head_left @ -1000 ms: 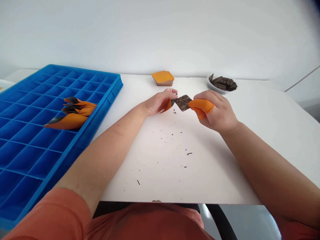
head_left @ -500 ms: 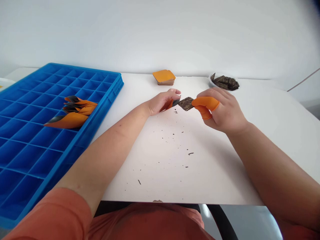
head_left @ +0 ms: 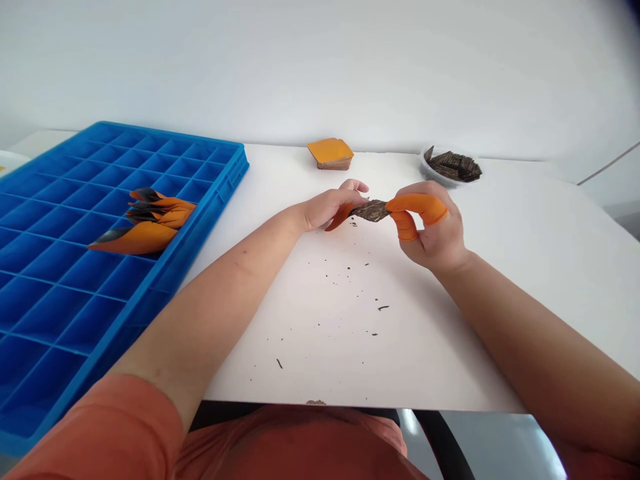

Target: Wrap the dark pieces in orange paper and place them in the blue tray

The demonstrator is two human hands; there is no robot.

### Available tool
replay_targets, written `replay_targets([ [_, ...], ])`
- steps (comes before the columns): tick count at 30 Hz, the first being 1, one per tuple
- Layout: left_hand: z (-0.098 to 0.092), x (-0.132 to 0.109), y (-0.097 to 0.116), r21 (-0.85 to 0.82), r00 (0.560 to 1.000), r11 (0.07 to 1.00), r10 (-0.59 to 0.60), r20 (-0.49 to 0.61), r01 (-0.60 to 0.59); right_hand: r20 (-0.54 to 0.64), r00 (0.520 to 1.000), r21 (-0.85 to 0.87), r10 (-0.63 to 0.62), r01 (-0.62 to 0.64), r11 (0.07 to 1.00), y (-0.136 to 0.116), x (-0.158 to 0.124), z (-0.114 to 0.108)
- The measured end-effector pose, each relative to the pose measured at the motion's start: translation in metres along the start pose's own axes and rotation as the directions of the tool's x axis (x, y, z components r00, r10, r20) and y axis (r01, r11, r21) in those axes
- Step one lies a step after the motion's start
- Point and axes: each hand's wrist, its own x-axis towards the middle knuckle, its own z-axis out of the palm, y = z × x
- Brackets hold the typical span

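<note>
My left hand point(head_left: 333, 205) is closed on an orange sheet point(head_left: 341, 217) with a dark inner side, bent into a curve. My right hand point(head_left: 430, 223), orange finger cots on its thumb and forefinger, pinches a flat brown flaky piece point(head_left: 373, 211) that looks like pressed leaf. The piece's left end meets the dark inner side of the sheet, and my fingers hide part of the sheet. Both are held above the white table point(head_left: 325, 300).
A blue divided tray point(head_left: 107, 347) stands at the left, with several folded orange pieces point(head_left: 145, 238) on it. At the back are a stack of orange sheets point(head_left: 330, 152) and a clear bowl point(head_left: 447, 180) of brown flaky pieces point(head_left: 455, 167). Dark crumbs point(head_left: 383, 308) dot the table.
My right hand has moved slightly, and the brown piece now overlaps the orange sheet's edge at the left hand's fingers. The left hand has turned a little, showing more of the sheet.
</note>
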Motion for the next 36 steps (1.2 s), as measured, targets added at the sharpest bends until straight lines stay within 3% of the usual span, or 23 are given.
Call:
replay_targets([
  [8, -0.0006, 0.0001, 0.0019, -0.084, 1.000, 0.996, -0.016, 0.010, 0.017, 0.017, 0.987, 0.092, 0.162, -0.163, 0.982, -0.0055, -0.0046, 0.0012],
  [17, -0.0060, 0.0027, -0.0026, -0.027, 1.000, 1.000, 0.009, 0.015, -0.009, -0.063, 0.990, 0.089, 0.126, -0.120, 0.989, -0.0074, -0.0042, 0.0047],
  [24, -0.0060, 0.0017, -0.0027, -0.071, 1.000, 0.997, 0.012, 0.026, -0.010, 0.022, 0.978, 0.082, 0.209, -0.210, 0.974, -0.0102, -0.0072, 0.0067],
  [31, -0.0072, 0.0014, -0.0012, -0.029, 0.999, 0.999, 0.036, -0.010, -0.036, 0.040, 0.984, 0.187, 0.176, -0.181, 0.966, -0.0096, -0.0035, 0.0047],
  [36, -0.0057, 0.0017, -0.0005, -0.069, 0.998, 0.996, 0.054, -0.019, -0.055, 0.049, 0.980, 0.155, 0.194, -0.199, 0.968, -0.0083, -0.0042, 0.0043],
])
